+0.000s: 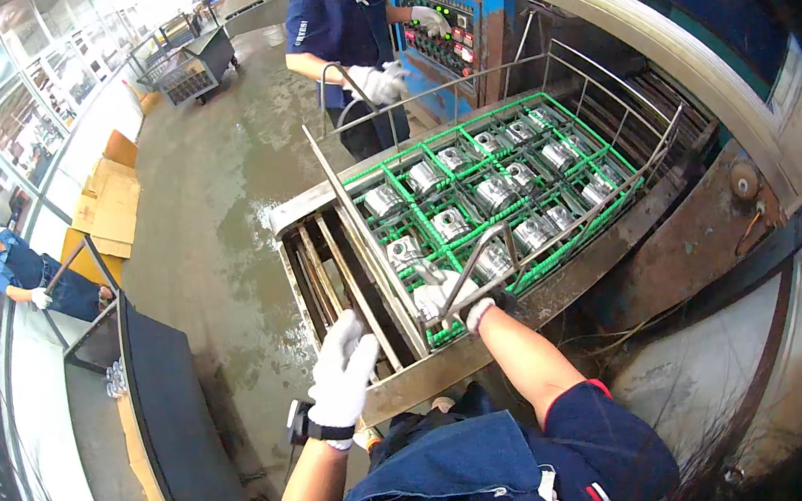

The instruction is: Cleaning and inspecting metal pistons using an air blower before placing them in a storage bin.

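A metal basket [643, 159] with green-coated dividers [455, 135] stands on the roller conveyor, with several shiny pistons [494, 192] in its compartments. My right hand [445, 292], in a white glove greyed at the fingertips, is at the basket's near left corner. It closes around the lower part of the bent metal handle [470, 267], which partly hides the fingers. Close beside it sits a piston [493, 261]. My left hand [343, 368], also white-gloved, hovers open above the conveyor's near left edge, fingers stretched out and nothing in it. A black band circles its wrist.
Bare conveyor rollers [348, 266] lie left of the basket. Across it, a co-worker [336, 30] touches a blue control panel [441, 33]. A dark cart [178, 424] is at left, near another person [38, 272]. The floor [239, 219] has wet patches; a wheeled cart [192, 66] stands farther back.
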Available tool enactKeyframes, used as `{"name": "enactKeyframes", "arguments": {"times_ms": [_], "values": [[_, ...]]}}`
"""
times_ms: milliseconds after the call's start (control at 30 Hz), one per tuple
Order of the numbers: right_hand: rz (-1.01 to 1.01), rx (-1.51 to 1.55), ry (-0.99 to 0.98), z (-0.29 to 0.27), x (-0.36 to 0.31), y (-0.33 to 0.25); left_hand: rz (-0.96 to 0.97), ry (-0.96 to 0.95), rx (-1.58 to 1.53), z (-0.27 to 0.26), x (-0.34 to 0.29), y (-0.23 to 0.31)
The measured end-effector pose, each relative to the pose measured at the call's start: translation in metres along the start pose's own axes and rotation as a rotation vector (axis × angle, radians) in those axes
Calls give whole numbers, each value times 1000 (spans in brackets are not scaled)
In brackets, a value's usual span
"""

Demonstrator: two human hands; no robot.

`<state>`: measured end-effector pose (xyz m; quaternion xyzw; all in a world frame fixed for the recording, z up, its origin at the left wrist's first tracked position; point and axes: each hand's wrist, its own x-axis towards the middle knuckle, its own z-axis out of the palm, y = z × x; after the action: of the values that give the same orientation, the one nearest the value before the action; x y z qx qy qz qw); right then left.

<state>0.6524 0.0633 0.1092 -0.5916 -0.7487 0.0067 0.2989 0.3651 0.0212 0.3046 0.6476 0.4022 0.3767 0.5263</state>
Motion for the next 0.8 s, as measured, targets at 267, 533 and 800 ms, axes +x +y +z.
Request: {"name": "enactKeyframes", "arguments": {"times_ms": [267, 533, 800], "values": [[938, 919, -522, -125, -112, -114, -90, -127, -187, 57, 21, -4], [1232, 907, 17, -175, -206, -83, -142, -96, -333, 87, 32, -39], [1334, 681, 66, -230, -172, -43, -131, 24, -325, 97, 30, -39]]}}
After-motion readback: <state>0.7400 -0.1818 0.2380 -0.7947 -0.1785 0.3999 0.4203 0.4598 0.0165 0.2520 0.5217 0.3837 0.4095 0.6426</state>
